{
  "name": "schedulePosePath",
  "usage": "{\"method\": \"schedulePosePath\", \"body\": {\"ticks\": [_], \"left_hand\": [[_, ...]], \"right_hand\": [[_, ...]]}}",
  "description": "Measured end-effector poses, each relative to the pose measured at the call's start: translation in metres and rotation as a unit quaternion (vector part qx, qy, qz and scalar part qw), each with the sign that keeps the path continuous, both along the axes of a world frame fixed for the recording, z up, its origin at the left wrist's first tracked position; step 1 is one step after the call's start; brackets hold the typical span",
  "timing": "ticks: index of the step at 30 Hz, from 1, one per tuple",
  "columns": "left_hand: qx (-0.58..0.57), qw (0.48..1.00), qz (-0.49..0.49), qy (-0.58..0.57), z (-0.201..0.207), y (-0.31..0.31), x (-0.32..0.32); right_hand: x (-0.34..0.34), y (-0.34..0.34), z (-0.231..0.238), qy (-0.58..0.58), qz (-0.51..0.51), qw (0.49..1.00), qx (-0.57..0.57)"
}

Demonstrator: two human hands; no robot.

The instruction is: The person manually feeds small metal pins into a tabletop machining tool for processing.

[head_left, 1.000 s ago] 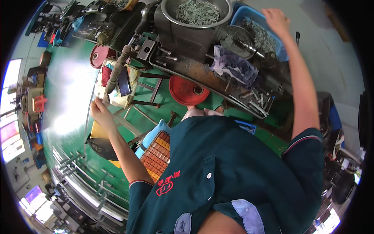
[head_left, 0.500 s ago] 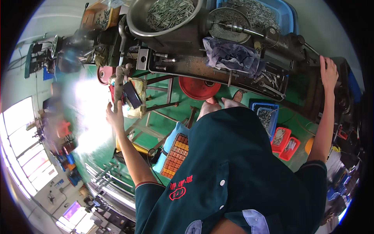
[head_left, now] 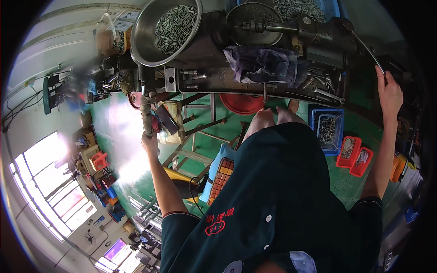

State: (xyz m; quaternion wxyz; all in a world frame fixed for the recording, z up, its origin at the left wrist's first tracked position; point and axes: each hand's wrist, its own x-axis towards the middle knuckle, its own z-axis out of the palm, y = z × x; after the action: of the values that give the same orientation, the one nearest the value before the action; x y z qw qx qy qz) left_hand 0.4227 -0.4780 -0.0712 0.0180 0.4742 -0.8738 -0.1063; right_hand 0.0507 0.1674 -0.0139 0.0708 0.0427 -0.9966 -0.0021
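My left hand point(head_left: 150, 143) is closed round the lower end of a long lever handle point(head_left: 145, 113) wrapped in pale, dirty material. Its bare metal upper part runs up beside the steel bowl. On the right, my right hand point(head_left: 390, 95) has its fingers at the end of a thin metal lever point(head_left: 369, 49), which slants up to a dark machine head point(head_left: 325, 36). A drill chuck point(head_left: 255, 26) points left from this head, over a round pan point(head_left: 266, 38) with metal chips. A stained purple-grey cloth point(head_left: 261, 63) hangs below the chuck.
A steel bowl point(head_left: 136, 45) of small metal pins stands at the upper left. Sockets and wrenches lie in a dark tray point(head_left: 214, 84). Below are a stool frame point(head_left: 200, 132), a red round basin point(head_left: 239, 104), a blue crate point(head_left: 331, 145) and red bins point(head_left: 348, 159).
The whole view has shifted and turned. My left hand has closed more tightly round the wrapped handle. The right-hand lever slants more steeply toward me, and my right hand has come down with it.
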Motion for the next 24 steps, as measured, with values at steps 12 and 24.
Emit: {"method": "schedulePosePath", "body": {"ticks": [12,24], "left_hand": [[-0.029,0.999,-0.006,0.03,-0.009,-0.005,0.004],[-0.045,0.998,-0.02,0.026,-0.024,-0.019,0.013]], "right_hand": [[0.009,-0.012,0.003,-0.001,-0.035,0.999,0.0],[0.013,-0.02,0.007,0.022,-0.052,0.998,0.018]]}}
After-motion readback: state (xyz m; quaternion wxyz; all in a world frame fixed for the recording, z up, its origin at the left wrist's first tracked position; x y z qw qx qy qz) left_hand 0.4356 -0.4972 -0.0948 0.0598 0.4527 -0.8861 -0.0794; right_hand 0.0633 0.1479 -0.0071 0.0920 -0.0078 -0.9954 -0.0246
